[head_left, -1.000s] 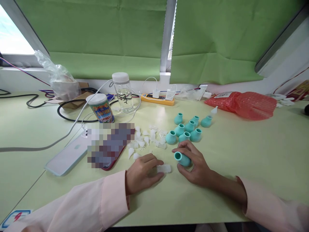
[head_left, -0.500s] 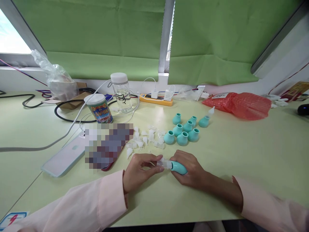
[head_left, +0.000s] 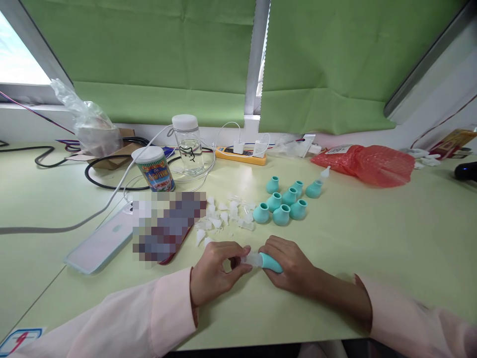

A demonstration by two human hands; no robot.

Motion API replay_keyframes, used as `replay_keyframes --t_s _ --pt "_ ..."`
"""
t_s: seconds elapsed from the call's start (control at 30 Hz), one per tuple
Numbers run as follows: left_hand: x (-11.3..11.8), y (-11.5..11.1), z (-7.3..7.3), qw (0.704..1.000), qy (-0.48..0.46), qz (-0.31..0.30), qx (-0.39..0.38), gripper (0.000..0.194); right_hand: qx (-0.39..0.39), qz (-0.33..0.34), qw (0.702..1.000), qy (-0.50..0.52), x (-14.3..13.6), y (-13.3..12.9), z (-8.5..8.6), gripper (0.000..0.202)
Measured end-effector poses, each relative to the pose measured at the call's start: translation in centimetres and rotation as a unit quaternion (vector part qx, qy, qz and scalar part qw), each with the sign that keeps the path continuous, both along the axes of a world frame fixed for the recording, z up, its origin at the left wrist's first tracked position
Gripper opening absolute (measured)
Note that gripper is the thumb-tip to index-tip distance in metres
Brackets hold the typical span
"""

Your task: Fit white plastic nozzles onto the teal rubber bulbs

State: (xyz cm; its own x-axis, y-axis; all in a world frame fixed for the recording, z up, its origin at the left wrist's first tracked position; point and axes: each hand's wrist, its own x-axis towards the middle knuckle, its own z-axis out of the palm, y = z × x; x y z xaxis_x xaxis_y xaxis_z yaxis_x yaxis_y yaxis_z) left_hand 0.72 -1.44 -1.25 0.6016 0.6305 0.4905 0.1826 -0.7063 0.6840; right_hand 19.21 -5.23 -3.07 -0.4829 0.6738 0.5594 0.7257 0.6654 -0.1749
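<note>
My left hand (head_left: 223, 268) pinches a clear plastic tube piece (head_left: 253, 259) between thumb and fingertips. Wrapped in my right hand (head_left: 288, 263) is a teal rubber bulb (head_left: 272, 263), whose mouth meets the right end of the clear piece. Behind my hands stand several teal bulbs (head_left: 281, 215) with their openings up. One more teal bulb (head_left: 313, 189) at the back right has a clear tip (head_left: 325, 173) on it. Left of the bulbs lie small white and clear plastic parts (head_left: 233, 209) in a loose scatter.
A phone in a pale case (head_left: 100, 241) and a blurred dark red item (head_left: 175, 226) lie at left. Behind are a printed cup (head_left: 158, 171), a bottle (head_left: 189, 149), cables and an orange power strip (head_left: 242, 156). A red bag (head_left: 383, 166) lies back right.
The clear piece now sits closer against the teal bulb's mouth, and less of it shows between my hands. My right hand has shifted slightly left.
</note>
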Motion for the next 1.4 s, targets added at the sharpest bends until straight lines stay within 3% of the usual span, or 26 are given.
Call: replay_keyframes --t_s 0.3,0.5,0.63,0.83,0.93,1.1,1.2,1.27,1.4 --pt "-0.1 -0.7 -0.4 0.989 -0.029 -0.02 0.143 0.013 -0.188 -0.011 0.973 0.13 -0.6 -0.4 1.2 0.008" --pt "-0.4 -1.2 -0.5 0.95 0.058 -0.029 0.305 0.016 -0.332 0.017 0.937 0.107 -0.5 -0.4 2.4 0.009" --pt "-0.5 -1.7 -0.6 0.94 0.089 -0.048 0.325 0.021 -0.372 0.052 0.923 0.081 -0.2 -0.5 2.7 0.01" --pt "-0.5 -1.9 -0.8 0.913 0.072 -0.081 0.393 0.027 -0.378 0.049 0.92 0.097 -0.2 -0.5 2.5 0.009" --pt "-0.5 -1.6 -0.6 0.916 0.076 -0.086 0.384 0.027 -0.38 0.044 0.917 0.108 -0.3 -0.7 2.4 0.008" --pt "-0.9 -0.3 0.4 0.929 0.05 -0.086 0.356 0.024 -0.262 0.041 0.948 0.177 -0.7 -1.2 2.8 0.007" --pt "-1.5 0.9 1.3 0.94 0.002 -0.032 0.34 0.035 -0.2 0.048 0.965 0.164 -0.2 -1.2 3.0 0.011" --pt "-2.0 1.9 2.2 0.949 0.008 0.029 0.315 0.031 -0.182 0.028 0.971 0.153 0.4 -0.8 2.8 0.01" --pt "-2.5 3.7 3.5 0.939 0.139 0.117 0.291 0.017 -0.124 -0.003 0.979 0.161 1.4 -0.2 1.8 0.01"
